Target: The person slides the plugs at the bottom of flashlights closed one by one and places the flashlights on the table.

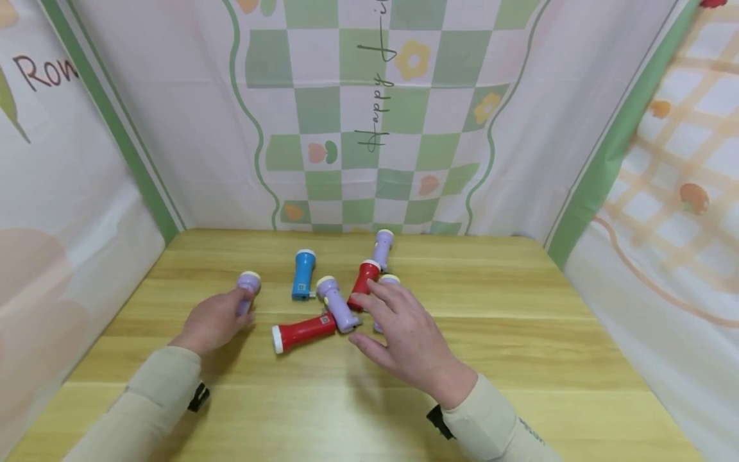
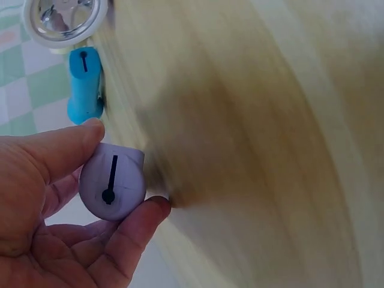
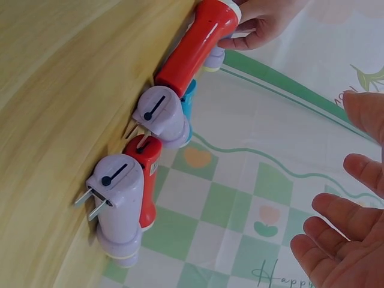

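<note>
My left hand grips a lilac flashlight at the left of the group, thumb on one side and fingers on the other. In the left wrist view, the flashlight's round end shows a black slide slot. Above the table's middle, my right hand hovers with fingers spread, holding nothing. Partly hidden behind it is a second lilac flashlight; the right wrist view shows two metal prongs sticking out of it. Just left of those fingers lies a red flashlight.
Between the hands lie a blue flashlight, a lilac flashlight and another red flashlight, the last two touching. One more lilac flashlight lies near the back edge. Printed curtains enclose the wooden table at the back and sides.
</note>
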{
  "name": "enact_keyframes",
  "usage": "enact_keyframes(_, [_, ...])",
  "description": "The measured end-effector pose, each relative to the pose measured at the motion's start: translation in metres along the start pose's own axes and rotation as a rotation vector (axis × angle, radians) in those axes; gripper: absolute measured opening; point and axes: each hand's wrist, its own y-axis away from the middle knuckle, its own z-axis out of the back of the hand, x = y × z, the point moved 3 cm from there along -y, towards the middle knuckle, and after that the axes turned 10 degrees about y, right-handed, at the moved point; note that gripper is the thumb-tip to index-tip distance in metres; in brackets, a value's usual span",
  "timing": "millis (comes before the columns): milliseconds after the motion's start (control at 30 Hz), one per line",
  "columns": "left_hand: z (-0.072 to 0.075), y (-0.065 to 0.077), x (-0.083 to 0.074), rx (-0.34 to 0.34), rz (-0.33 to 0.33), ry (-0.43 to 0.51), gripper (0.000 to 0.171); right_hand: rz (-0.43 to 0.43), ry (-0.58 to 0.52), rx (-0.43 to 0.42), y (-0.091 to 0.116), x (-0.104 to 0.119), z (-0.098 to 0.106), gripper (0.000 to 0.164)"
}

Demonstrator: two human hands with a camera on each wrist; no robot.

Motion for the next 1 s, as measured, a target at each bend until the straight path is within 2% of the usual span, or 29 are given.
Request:
enact_keyframes(233, [-0.0009,0.0015,-0.0016,0.014,0.035,-0.017,0.045,0.002,0.002,0.009,-0.0013,0.0005,-0.001,0.058])
enact_keyframes(567, [-0.0024,0.0019,-0.0031,0.017,0.047,-0.008,0.049,-0.003,-0.003,0.011,-0.0012,0.0008,-0.0017,0.058])
enact_keyframes(867, [-0.001,0.0025,-0.0042,0.008,0.018,-0.013,0.04,-0.027,0.004,0.056,0.0,-0.0009,-0.0022,0.062])
enact_keyframes(1000, [-0.0008,0.0034,-0.0035,0.006,0.023,-0.007,0.042,-0.025,0.013,0.079,0.0002,-0.0017,-0.003,0.065])
